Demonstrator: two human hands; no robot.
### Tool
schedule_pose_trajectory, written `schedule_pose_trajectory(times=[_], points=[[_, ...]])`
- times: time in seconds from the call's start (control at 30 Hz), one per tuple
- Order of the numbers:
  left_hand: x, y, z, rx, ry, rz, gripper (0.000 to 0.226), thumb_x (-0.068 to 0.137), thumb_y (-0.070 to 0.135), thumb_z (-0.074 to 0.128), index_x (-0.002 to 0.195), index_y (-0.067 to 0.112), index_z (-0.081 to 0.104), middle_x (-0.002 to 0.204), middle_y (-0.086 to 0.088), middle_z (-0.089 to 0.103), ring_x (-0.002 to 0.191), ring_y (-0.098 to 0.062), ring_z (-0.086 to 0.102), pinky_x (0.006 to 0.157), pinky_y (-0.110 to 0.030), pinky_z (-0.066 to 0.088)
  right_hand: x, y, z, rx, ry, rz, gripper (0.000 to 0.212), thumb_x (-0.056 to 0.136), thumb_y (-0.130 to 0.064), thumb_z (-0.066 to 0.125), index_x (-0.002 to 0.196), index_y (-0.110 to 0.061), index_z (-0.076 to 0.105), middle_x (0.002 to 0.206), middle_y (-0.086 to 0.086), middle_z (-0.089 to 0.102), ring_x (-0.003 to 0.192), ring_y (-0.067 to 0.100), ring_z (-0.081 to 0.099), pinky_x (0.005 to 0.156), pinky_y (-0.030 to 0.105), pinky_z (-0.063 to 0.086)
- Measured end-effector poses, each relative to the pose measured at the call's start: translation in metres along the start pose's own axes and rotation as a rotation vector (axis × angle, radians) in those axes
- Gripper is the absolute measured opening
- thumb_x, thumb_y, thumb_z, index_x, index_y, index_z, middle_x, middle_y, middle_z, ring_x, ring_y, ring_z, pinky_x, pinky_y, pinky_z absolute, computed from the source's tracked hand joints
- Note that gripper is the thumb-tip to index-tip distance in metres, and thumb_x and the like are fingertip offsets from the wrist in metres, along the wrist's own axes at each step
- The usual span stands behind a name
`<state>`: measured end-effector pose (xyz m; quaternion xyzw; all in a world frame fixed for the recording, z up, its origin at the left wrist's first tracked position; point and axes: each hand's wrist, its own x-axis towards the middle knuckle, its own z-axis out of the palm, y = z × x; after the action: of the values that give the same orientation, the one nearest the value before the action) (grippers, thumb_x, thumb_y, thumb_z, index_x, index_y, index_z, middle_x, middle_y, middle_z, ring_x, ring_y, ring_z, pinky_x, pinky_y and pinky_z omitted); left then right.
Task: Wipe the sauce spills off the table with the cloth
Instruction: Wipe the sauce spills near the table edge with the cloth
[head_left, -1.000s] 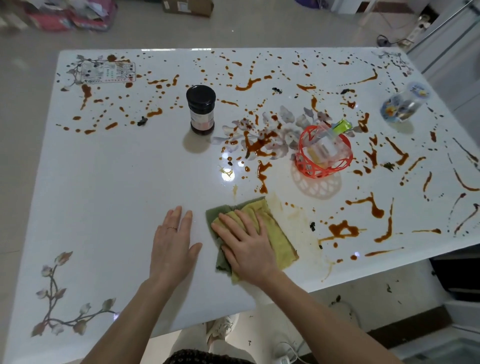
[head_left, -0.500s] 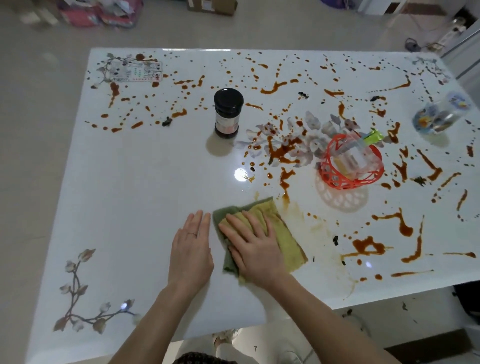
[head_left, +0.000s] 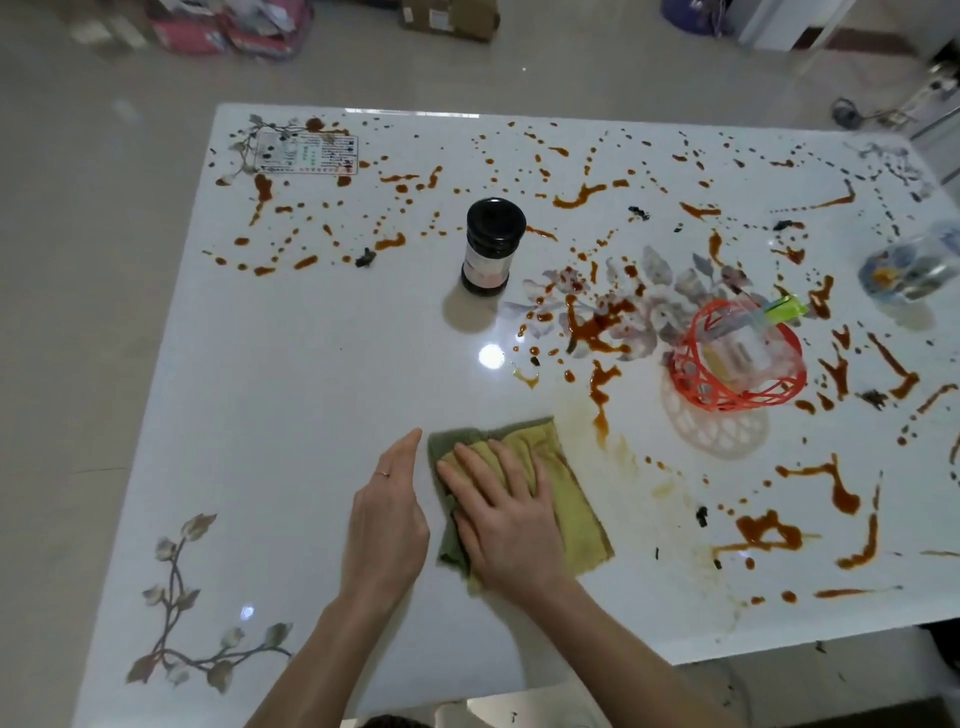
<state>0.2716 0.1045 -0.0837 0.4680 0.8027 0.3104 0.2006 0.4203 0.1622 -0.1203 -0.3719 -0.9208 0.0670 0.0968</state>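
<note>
— Cloth (head_left: 569, 488) first: where do we have it?

— Folded, yellow-green, lying flat on the desk (head_left: 291, 415) near our front edge, about the middle. Our right hand (head_left: 506, 519) presses it down with fingers straight and spread, gripping nothing.

— And our left hand (head_left: 387, 525)?

— Flat as well, fingers straight and together, resting on the desk just beside the cloth's left edge. Whether it touches the fabric we cannot tell.

— How far along do we judge ourselves?

— Early, we think. The near-left part of the desk shows no sauce. Just right of the cloth there is only a pale yellowish smear (head_left: 618, 457), which looks like wiped sauce wanting a second pass.

— What is left?

— Most of it. Sauce spills (head_left: 597, 327) run thick over the printed flowers in the middle. They cover the whole far side around the dark-lidded jar (head_left: 491, 249) and the card (head_left: 306, 153) at the far-left corner. They also run down the right side past the red basket (head_left: 691, 374) and the glass (head_left: 904, 270). Heavy blots sit near the front-right edge, with small dark crumbs among them.

— So the jar, basket and glass stand in our way?

— We judge so. Spills lie close around each, so we would have to wipe round them or lift them. The cloth may also need refolding once it loads up.
</note>
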Motion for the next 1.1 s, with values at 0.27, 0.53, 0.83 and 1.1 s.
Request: schedule_pose_trajectory(times=[0.27,0.53,0.83,1.1], points=[[0.008,-0.001,-0.014,0.052,0.069,0.002,0.06,0.074,-0.019,0.045,0.126,0.009,0.053,0.126,-0.007,0.053,0.113,-0.024,0.053,0.094,-0.04,0.048,0.051,-0.012,0.009,-0.037,0.031,0.249,0.051,0.099,-0.04,0.04,0.15,-0.03,0.042,0.156,-0.005,0.04,0.145,0.029,0.032,0.115,0.061,0.021],[0.025,-0.012,-0.02,-0.037,0.035,-0.069,0.049,0.079,-0.004,0.06,0.121,0.021,0.056,0.113,0.0,0.056,0.087,-0.017,0.063,0.073,-0.042,0.054,0.074,-0.01,0.014,-0.028,0.014,0.129,0.049,0.099,-0.041,0.04,0.147,-0.03,0.046,0.153,-0.003,0.044,0.142,0.029,0.036,0.111,0.061,0.028],[0.047,-0.006,-0.019,-0.074,0.03,-0.01,0.044,0.078,-0.004,0.061,0.115,0.02,0.059,0.104,0.004,0.058,0.084,-0.012,0.063,0.074,-0.041,0.053,0.083,-0.02,0.012,-0.069,-0.035,0.345,0.059,0.096,-0.048,0.04,0.152,-0.028,0.037,0.158,0.0,0.035,0.144,0.029,0.032,0.113,0.062,0.025],[0.079,0.007,-0.014,0.006,0.03,0.046,0.035,0.083,-0.002,0.056,0.113,0.015,0.061,0.108,-0.002,0.059,0.088,-0.02,0.059,0.076,-0.039,0.052,0.088,0.001,0.01,-0.062,-0.129,0.113,0.057,0.101,-0.059,0.029,0.153,-0.038,0.03,0.164,-0.004,0.021,0.153,0.027,0.006,0.115,0.065,0.016]])
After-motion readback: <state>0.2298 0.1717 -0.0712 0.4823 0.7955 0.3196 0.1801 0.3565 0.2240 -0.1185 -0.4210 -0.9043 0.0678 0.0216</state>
